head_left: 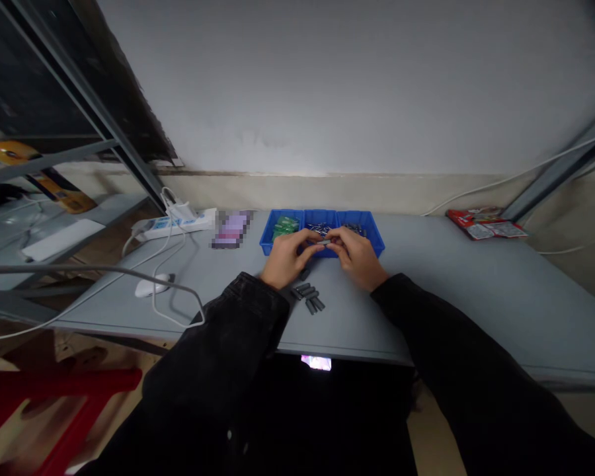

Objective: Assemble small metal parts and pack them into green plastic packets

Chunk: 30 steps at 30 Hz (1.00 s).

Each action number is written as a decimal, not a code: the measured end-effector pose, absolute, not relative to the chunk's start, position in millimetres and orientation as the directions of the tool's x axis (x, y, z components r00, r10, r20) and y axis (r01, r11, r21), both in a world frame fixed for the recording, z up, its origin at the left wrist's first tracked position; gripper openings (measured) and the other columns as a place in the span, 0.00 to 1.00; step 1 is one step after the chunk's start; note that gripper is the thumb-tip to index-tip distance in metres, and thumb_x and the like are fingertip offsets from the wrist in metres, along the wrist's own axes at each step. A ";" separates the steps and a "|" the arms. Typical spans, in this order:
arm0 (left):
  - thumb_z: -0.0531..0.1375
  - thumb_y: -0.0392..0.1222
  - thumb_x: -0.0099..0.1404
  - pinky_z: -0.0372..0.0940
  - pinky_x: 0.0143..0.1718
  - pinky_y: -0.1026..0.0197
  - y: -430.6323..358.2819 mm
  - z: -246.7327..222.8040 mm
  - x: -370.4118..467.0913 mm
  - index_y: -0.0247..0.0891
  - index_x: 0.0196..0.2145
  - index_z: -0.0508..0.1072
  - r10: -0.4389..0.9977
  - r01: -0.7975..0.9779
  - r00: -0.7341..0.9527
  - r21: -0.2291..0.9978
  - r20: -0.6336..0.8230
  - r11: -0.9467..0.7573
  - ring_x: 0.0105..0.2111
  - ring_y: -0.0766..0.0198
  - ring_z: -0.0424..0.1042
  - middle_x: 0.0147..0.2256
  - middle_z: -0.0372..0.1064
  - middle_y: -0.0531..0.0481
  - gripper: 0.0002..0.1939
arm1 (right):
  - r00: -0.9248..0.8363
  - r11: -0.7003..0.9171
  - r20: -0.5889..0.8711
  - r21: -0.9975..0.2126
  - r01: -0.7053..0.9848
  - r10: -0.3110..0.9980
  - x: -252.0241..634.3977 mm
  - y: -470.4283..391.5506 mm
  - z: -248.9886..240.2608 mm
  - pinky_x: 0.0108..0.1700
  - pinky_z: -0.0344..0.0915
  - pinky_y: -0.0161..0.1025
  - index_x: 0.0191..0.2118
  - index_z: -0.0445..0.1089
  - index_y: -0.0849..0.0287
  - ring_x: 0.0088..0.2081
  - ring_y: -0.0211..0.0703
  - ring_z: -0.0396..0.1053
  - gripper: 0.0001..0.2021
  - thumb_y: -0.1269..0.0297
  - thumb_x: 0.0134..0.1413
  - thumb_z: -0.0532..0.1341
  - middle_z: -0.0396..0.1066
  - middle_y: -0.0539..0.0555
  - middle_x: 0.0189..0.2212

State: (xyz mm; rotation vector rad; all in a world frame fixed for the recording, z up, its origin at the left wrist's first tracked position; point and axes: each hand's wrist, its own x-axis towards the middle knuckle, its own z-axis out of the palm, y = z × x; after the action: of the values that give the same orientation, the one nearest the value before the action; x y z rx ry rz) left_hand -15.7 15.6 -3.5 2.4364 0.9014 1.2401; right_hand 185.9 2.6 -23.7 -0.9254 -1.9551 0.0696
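Between the fingertips of both hands is a small grey cylinder (324, 242), held level just in front of the blue bins. My left hand (288, 258) pinches its left end, and my right hand (356, 256) pinches the right end. Several similar dark grey cylinders (309, 294) lie on the table below my hands. Behind them stand joined blue bins (374, 231). The left bin contains green pieces (286, 226); the middle one has shiny metal pieces (318, 228). Small dark metallic parts (356, 229) sit in the right bin, partly hidden by my right hand.
On the left are a white power strip (178, 225) with cables, a blurred purple item (231, 229) and a white mouse-like object (153, 285). A red packet (486, 225) lies at the back right. The grey table (456, 284) meets a wall behind.
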 end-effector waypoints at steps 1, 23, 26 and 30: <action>0.63 0.46 0.70 0.71 0.36 0.62 15.5 -3.5 -15.9 0.37 0.44 0.76 0.633 0.408 0.443 0.485 0.635 -0.773 0.29 0.67 0.75 0.35 0.78 0.49 0.10 | -0.273 0.711 0.725 -0.404 0.575 0.633 185.8 2.7 -24.0 0.44 0.67 0.41 0.46 0.68 0.56 0.39 0.45 0.72 0.06 0.65 0.68 0.55 0.73 0.54 0.38; 0.62 0.45 0.70 0.68 0.34 0.63 14.5 -1.8 -15.5 0.37 0.41 0.76 0.641 0.422 0.404 0.488 0.653 -0.764 0.28 0.67 0.73 0.32 0.77 0.51 0.09 | -0.292 0.699 0.695 -0.418 0.580 0.658 185.3 1.8 -25.1 0.44 0.67 0.42 0.49 0.65 0.56 0.41 0.46 0.71 0.08 0.66 0.69 0.53 0.72 0.55 0.40; 0.63 0.46 0.70 0.69 0.35 0.62 14.5 -1.8 -15.7 0.36 0.41 0.76 0.634 0.423 0.422 0.477 0.649 -0.770 0.28 0.67 0.73 0.32 0.77 0.50 0.09 | -0.288 0.696 0.694 -0.422 0.580 0.661 185.9 2.6 -24.9 0.45 0.66 0.41 0.48 0.66 0.56 0.41 0.46 0.71 0.07 0.66 0.69 0.53 0.72 0.55 0.40; 0.63 0.46 0.69 0.69 0.35 0.62 14.6 -2.2 -15.9 0.37 0.41 0.76 0.634 0.422 0.425 0.478 0.646 -0.771 0.28 0.67 0.73 0.35 0.78 0.49 0.10 | -0.289 0.691 0.683 -0.433 0.579 0.671 186.4 2.7 -24.7 0.45 0.67 0.42 0.48 0.65 0.56 0.42 0.47 0.71 0.07 0.66 0.68 0.53 0.73 0.56 0.41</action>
State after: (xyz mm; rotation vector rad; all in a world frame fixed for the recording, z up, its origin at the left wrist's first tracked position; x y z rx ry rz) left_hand -15.9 14.6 -2.2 2.4378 0.9220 1.2640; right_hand 186.4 2.7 -24.7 -0.9634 -1.9796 0.1255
